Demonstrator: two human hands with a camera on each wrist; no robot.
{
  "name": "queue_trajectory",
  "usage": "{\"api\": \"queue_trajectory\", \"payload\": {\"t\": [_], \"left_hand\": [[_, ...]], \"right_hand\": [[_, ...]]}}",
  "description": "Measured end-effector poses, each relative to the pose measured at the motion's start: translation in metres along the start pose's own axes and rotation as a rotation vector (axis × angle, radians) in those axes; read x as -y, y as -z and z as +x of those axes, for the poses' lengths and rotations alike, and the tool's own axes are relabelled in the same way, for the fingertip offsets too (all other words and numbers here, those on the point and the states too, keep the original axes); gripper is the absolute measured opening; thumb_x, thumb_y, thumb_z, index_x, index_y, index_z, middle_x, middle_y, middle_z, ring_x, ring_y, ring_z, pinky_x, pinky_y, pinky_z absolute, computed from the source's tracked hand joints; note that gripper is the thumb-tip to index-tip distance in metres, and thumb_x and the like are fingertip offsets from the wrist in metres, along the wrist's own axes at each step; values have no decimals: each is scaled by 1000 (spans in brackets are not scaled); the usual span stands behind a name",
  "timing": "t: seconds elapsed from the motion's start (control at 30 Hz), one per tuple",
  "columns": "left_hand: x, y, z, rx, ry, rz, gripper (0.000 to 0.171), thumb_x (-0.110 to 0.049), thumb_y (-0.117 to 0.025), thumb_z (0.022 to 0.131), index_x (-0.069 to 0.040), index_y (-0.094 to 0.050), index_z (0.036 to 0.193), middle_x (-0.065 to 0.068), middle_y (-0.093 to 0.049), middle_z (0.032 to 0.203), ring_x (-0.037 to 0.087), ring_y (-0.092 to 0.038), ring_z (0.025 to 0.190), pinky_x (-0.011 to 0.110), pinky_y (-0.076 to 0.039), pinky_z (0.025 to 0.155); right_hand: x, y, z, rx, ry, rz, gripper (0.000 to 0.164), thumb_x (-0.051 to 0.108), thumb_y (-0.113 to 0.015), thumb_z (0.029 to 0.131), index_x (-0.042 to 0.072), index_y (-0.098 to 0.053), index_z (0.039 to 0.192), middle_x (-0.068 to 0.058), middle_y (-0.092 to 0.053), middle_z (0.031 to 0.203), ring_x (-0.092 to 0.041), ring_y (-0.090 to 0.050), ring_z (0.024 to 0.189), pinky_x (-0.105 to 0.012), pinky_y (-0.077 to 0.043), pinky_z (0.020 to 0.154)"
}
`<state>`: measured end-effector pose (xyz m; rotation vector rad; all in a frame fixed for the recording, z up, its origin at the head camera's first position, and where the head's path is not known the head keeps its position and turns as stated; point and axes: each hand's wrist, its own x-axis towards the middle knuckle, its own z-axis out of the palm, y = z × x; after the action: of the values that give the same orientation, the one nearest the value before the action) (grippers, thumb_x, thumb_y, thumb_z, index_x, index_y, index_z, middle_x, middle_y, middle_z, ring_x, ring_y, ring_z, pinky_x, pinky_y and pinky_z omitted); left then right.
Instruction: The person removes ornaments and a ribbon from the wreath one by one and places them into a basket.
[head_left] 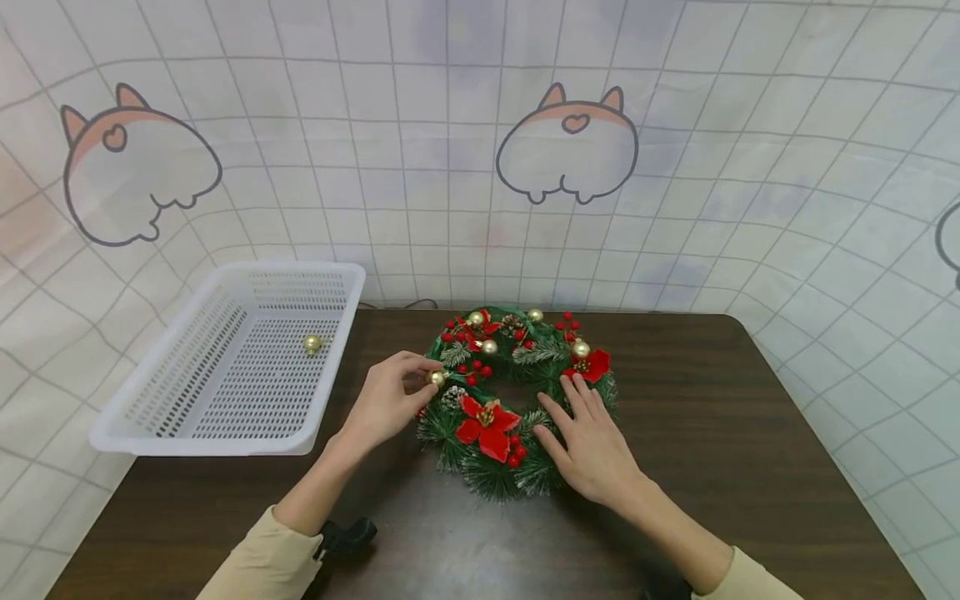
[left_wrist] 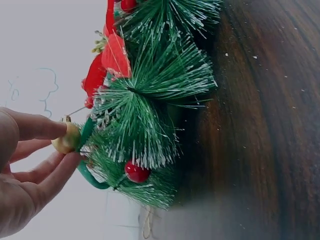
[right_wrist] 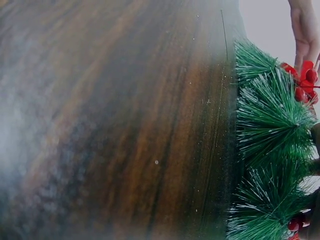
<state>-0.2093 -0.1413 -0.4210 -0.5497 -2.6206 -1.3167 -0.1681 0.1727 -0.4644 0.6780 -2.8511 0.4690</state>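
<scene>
A green wreath (head_left: 491,479) with red flowers, red berries, pine cones and several gold baubles lies on the table. At its left side my left hand (head_left: 386,400) pinches a small gold bauble (head_left: 437,378) between thumb and fingers. In the left wrist view this bauble (left_wrist: 67,138) sits against a green band on the wreath, beside the needles. My right hand (head_left: 592,450) rests on the wreath's right front part with fingers spread, below a red flower (head_left: 592,367). Only the edges of the right fingers show in the right wrist view, beside green needles (right_wrist: 272,125).
Left of the wreath stands a white perforated plastic basket (head_left: 322,408) with one gold bauble (head_left: 311,343) inside. The dark wood-grain table (head_left: 697,392) meets a white gridded curtain (head_left: 420,225) at the back. A black strap (head_left: 348,536) is on the left wrist.
</scene>
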Motion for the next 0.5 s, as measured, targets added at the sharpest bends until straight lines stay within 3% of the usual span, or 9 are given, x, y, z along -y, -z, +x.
{"api": "queue_trajectory", "payload": {"t": [0.2, 0.5], "left_hand": [[-6, -2, 4, -6, -47, 17, 23, 2, -76, 90, -1, -76, 113, 10, -65, 109, 28, -70, 95, 45, -59, 88], [-17, -7, 14, 45, -80, 62, 27, 2, -76, 91, 1, -75, 117, 11, -63, 112, 29, -67, 99, 39, -59, 88]], "right_hand": [[0, 0, 0, 5, 8, 4, 57, 45, -49, 108, 8, -51, 152, -28, -29, 161, -41, -14, 154, -59, -15, 122], [0, 1, 0, 2, 9, 0, 58, 45, -49, 108, 8, -51, 152, -28, -30, 161, -42, -15, 153, -59, -16, 121]]}}
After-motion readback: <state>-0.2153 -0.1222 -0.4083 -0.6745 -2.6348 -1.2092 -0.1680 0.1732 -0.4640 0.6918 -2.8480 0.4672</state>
